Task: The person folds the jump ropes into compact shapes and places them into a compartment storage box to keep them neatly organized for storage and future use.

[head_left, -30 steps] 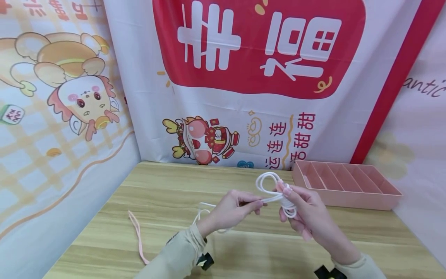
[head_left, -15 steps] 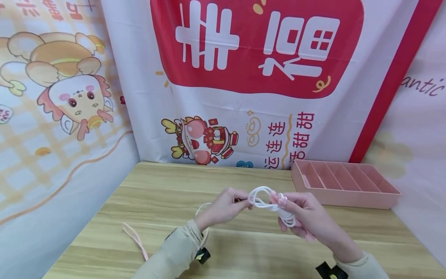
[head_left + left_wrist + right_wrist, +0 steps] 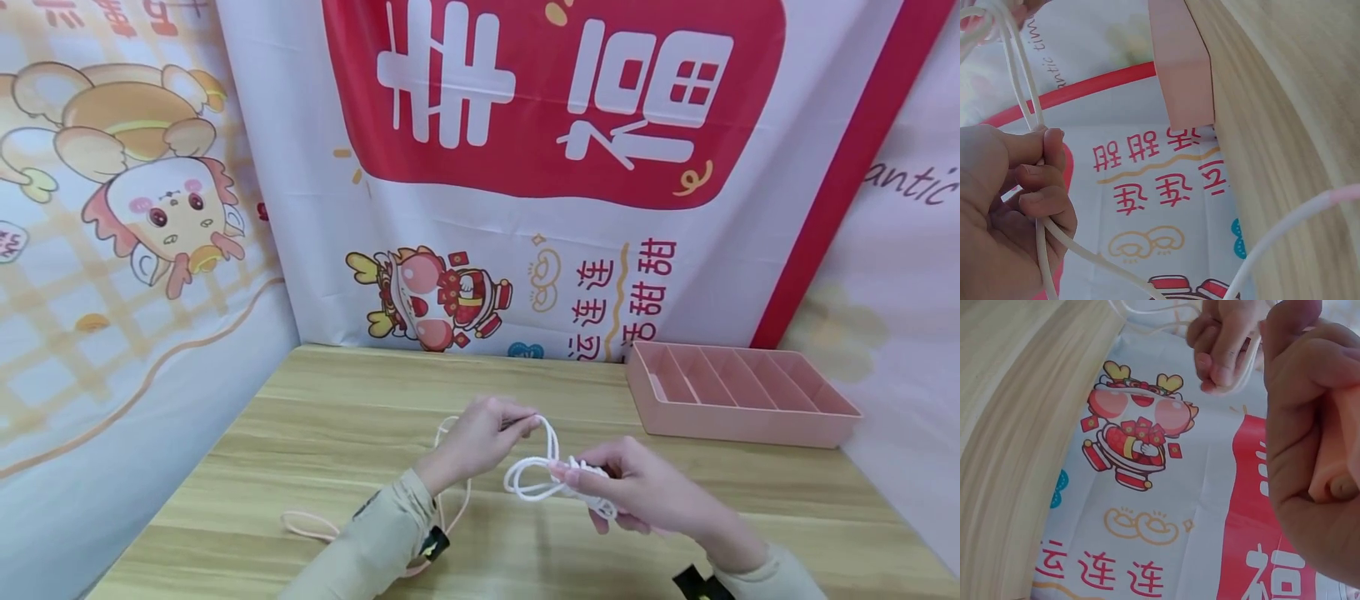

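Note:
A white cord (image 3: 592, 492) is gathered in a coil in my right hand (image 3: 656, 493), whose thumb and fingers hold it with a loop sticking out toward the left. A smooth pink piece (image 3: 1334, 447) with a small round opening lies inside the same hand; most of it is hidden. My left hand (image 3: 472, 442) pinches two strands of the cord between thumb and fingertips, up and left of the coil. In the left wrist view the strands (image 3: 1017, 72) run from its pinch to the coil. Below that hand the cord trails to the table and turns pink (image 3: 1342, 194).
A pink divided box (image 3: 750, 422) with several slots stands at the back right of the wooden table (image 3: 360, 383). A printed cloth (image 3: 465, 217) hangs behind the table. The cord's pink end (image 3: 306, 517) lies looped on the table by the left sleeve.
The right hand has moved down and left with the coil. The left hand has drawn strands into an upright bend above it. The pink end on the table has shifted into a loop.

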### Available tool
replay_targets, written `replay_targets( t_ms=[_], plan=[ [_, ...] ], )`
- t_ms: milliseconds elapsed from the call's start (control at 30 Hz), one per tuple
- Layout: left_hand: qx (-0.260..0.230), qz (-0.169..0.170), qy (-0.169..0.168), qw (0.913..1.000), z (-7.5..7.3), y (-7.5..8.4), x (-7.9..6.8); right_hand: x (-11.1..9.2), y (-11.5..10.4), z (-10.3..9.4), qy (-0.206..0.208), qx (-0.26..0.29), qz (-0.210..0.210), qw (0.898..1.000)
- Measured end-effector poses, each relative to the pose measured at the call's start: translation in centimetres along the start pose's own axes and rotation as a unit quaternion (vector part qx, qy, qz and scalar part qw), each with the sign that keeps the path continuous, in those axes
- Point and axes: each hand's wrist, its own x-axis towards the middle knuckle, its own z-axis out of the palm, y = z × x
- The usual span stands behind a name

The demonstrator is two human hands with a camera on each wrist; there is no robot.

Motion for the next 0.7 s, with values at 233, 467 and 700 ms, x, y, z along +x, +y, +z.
replay_targets(
  t_ms=[233,467,700],
  plan=[
    [0.070,0.063,0.013,0.9954,-0.7,1.6,-0.3,0.7,0.7,1.4,-0.011,-0.016,0.013,1.000],
    [0.103,0.172,0.052,0.9785,-1.0,3.2,-0.5,1.2,1.1,2.4,0.022,-0.003,0.037,0.999],
    [0.077,0.250,0.061,0.9632,-1.0,4.2,-0.6,1.3,1.2,2.5,0.084,0.043,0.048,0.994]
  ],
)
